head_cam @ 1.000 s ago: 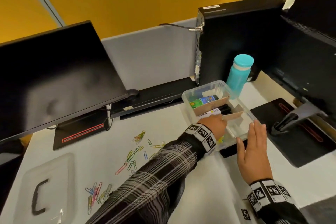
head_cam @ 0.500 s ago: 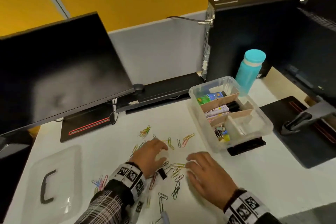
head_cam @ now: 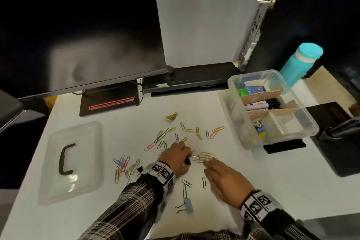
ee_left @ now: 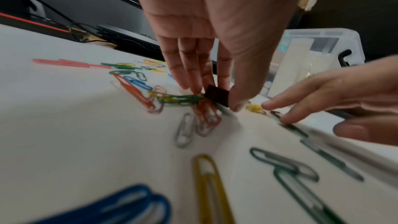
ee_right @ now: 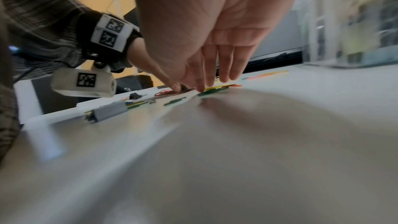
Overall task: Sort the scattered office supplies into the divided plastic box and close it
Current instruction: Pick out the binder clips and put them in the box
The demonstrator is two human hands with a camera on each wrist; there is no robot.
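Coloured paper clips [head_cam: 194, 132] lie scattered on the white desk. My left hand [head_cam: 186, 157] is down among them and pinches a small black binder clip [ee_left: 216, 96] between thumb and fingers. Just to its right, my right hand [head_cam: 207, 163] lies low with straight fingers, and its fingertips [ee_right: 200, 88] touch a cluster of clips on the desk. A grey binder clip [head_cam: 188, 205] lies nearer to me. The clear divided box [head_cam: 231, 111] stands open at the right with markers, coloured packs and small clips in its compartments. Its lid [head_cam: 72, 161], with a black handle, lies flat at the left.
A dark monitor [head_cam: 78, 29] stands at the back left and a black computer tower [head_cam: 311, 15] at the back right. A teal bottle [head_cam: 302, 62] stands behind the box. A black stand base [head_cam: 341, 138] sits right of the box.
Both hands have left the box and come down to the paper clips at mid-desk. The left hand has taken hold of the black binder clip. The view has tilted down.
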